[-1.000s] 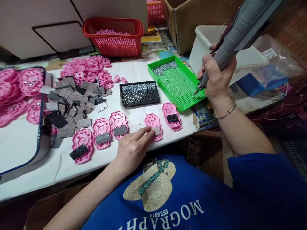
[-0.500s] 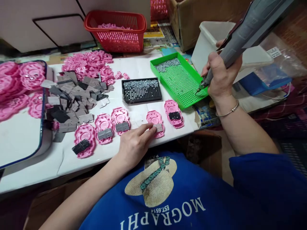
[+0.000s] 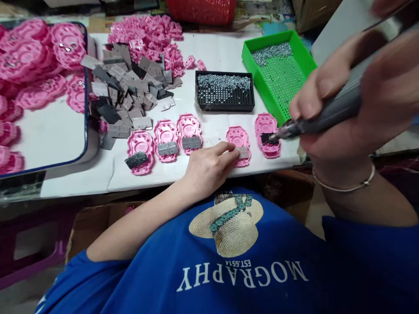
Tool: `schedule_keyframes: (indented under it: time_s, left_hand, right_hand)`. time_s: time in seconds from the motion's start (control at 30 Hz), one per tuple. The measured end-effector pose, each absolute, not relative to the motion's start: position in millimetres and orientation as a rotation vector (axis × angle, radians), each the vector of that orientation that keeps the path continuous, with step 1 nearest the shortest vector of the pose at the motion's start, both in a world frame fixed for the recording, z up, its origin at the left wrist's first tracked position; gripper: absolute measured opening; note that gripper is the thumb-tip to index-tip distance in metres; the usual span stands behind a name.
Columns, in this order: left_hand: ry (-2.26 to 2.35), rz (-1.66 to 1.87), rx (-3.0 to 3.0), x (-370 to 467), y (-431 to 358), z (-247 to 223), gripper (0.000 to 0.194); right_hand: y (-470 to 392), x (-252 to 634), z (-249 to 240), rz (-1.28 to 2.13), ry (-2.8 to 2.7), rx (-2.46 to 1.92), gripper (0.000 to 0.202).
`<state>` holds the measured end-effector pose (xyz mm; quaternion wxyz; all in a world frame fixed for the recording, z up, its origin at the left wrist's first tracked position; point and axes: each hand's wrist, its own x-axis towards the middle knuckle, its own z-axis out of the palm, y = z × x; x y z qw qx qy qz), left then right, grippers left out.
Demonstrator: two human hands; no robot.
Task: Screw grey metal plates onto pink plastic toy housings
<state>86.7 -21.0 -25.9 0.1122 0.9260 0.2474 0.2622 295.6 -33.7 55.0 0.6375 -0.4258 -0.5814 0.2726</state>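
Observation:
My right hand (image 3: 353,96) is wrapped round a grey electric screwdriver (image 3: 337,104), blurred by motion. Its tip is at the black plate (image 3: 266,138) on the rightmost pink shell (image 3: 266,124). With fingertips pressed together, my left hand (image 3: 209,168) holds a light grey plate (image 3: 243,152) against another pink shell (image 3: 237,136). Three more pink shells stand in a row to the left, bearing a black plate (image 3: 136,160), a grey plate (image 3: 167,148) and a darker grey plate (image 3: 191,142).
A black tray (image 3: 225,107) and a green tray (image 3: 258,83) hold small screws. Grey plates (image 3: 127,83) and small pink parts (image 3: 144,39) lie heaped at the back left. A white blue-rimmed tray (image 3: 55,139) holds pink shells. A red basket (image 3: 203,11) stands behind.
The view has tilted down and shifted left. My right hand has brought the screwdriver from over the green tray to the rightmost pink shell. My left hand stays at its shell.

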Motion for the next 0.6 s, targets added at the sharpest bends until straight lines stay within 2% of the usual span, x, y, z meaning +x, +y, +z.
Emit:
schedule_keyframes:
  time_s: [0.07, 0.1, 0.2, 0.33, 0.47, 0.6]
  left_hand:
    - [0.737, 0.747, 2.726, 87, -21, -26, 0.022]
    - [0.743, 0.739, 2.727, 87, -21, -26, 0.022]
    - [0.757, 0.728, 2.726, 87, -22, -26, 0.023]
    - [0.767, 0.711, 2.73, 87, -23, -25, 0.024]
    - [0.756, 0.71, 2.714, 86, -23, -24, 0.024]
    - [0.747, 0.721, 2.706, 86, -23, -24, 0.024]
  right_hand:
    - [-36, 274, 53, 0.637, -1.267, -0.843, 0.014]
    - [-37, 266, 53, 0.679, -1.236, -0.817, 0.015]
    - [-40, 252, 55, 0.803, -1.141, -0.889, 0.036]
    - [-43, 251, 54, 0.779, -1.066, -1.055, 0.048]
    - [-44, 250, 51, 0.808, -1.034, -1.071, 0.056]
    - [-42, 248, 52, 0.837, -1.058, -0.99, 0.053]
